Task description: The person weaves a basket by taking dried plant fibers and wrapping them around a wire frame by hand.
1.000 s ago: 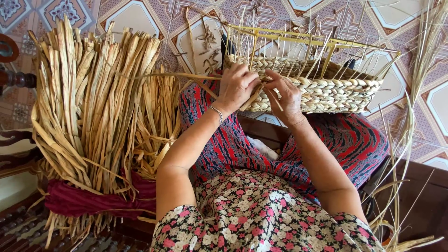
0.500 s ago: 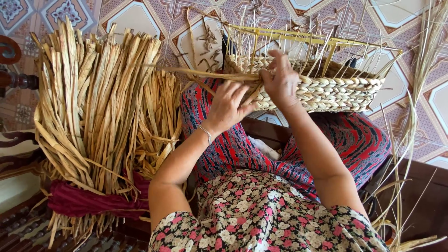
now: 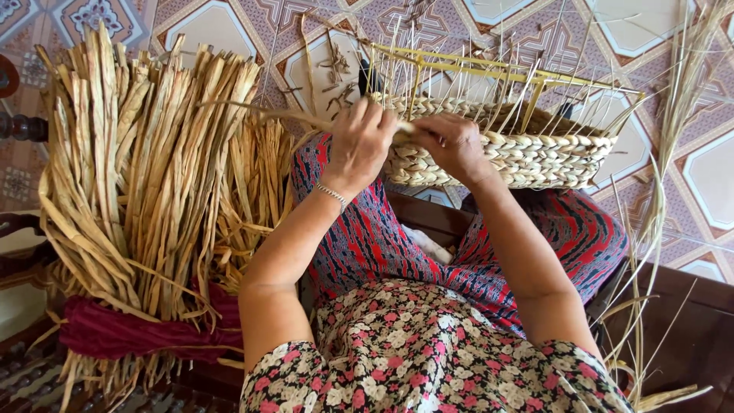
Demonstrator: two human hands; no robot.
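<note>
Patterned tiles in pink, white and blue cover the floor (image 3: 229,30). One big sheaf of dried flat leaves (image 3: 145,199), bound with maroon cloth (image 3: 138,333), stands at the left. One half-woven braided basket (image 3: 527,157) on a yellow frame rests on the lap. The left hand (image 3: 358,145) pinches one long leaf strand (image 3: 275,115); the right hand (image 3: 453,145) is closed on the basket's rim.

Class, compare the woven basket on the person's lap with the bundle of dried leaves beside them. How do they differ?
The half-woven basket is plaited into tight rows on a frame; the leaf bundle is loose strands tied by a red cloth. The basket lies across the lap; the bundle stands upright. Both are the same straw colour.
</note>
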